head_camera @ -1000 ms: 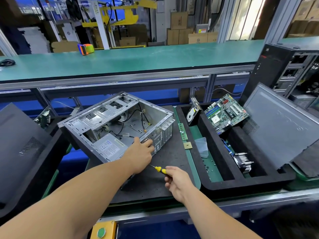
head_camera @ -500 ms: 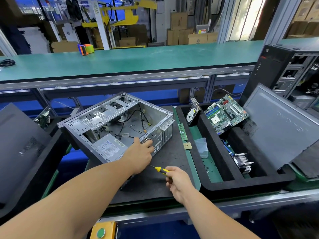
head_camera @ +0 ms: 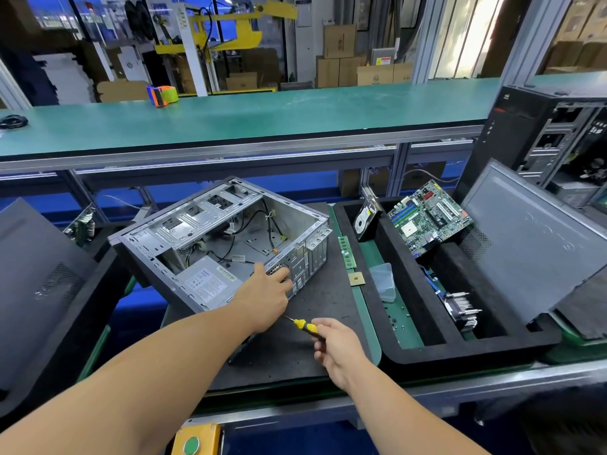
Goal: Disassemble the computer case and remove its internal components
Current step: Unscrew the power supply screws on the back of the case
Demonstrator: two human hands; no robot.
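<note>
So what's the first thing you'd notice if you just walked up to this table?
The open metal computer case lying in the middle of the dark mat, wires loose inside, with the left hand resting on its rear edge. Just in front, the right hand grips a yellow-handled screwdriver. To the right, a green motherboard leans in a black foam tray.

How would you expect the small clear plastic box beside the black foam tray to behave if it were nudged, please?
The small clear plastic box looks thin-walled and seemingly empty, so it is probably very light. It lies low and flat on the green mat, so it would likely slide rather than tip or roll. Its thin walls may flex if squeezed.
</note>
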